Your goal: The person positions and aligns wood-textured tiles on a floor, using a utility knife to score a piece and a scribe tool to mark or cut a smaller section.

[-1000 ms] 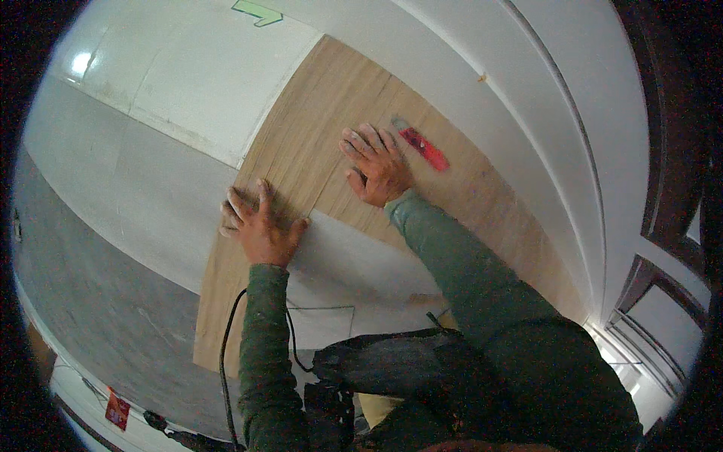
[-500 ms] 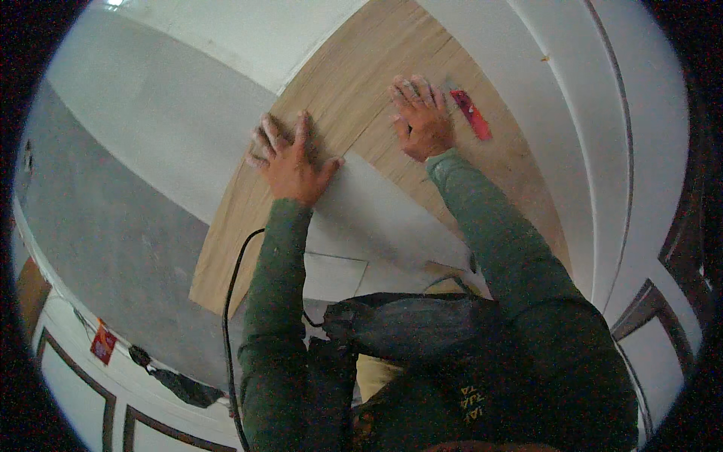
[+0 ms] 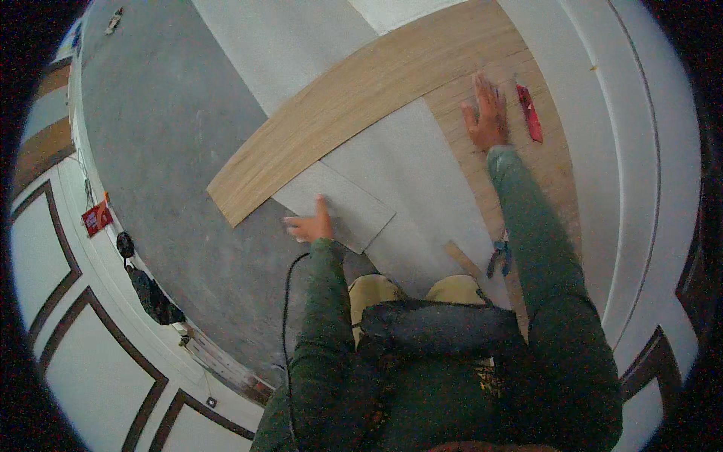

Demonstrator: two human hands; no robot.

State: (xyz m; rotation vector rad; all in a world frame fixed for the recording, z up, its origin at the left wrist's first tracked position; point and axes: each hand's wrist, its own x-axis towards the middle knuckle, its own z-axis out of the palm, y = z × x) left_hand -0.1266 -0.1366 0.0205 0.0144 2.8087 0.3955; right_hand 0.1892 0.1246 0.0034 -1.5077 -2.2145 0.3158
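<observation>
While the right hand [image 3: 488, 113] presses flat, fingers spread, on the wood planks [image 3: 527, 162] already laid along the white wall, the left hand [image 3: 310, 224] rests open on the near corner of the pale underlay sheet [image 3: 392, 181], holding nothing. One long loose plank [image 3: 354, 98] lies slantwise across the underlay, its near end out over the bare grey floor [image 3: 166, 128], well apart from the laid strip by the wall. A red knife [image 3: 529, 113] lies on the laid planks just beside the right hand. Judging from how things lie, the flooring is at an early stage: only a narrow band next to the wall looks finished, the slanted plank is not yet fitted against it, and most of the grey floor is uncovered. A black cord [image 3: 286, 301] runs along the left sleeve.
</observation>
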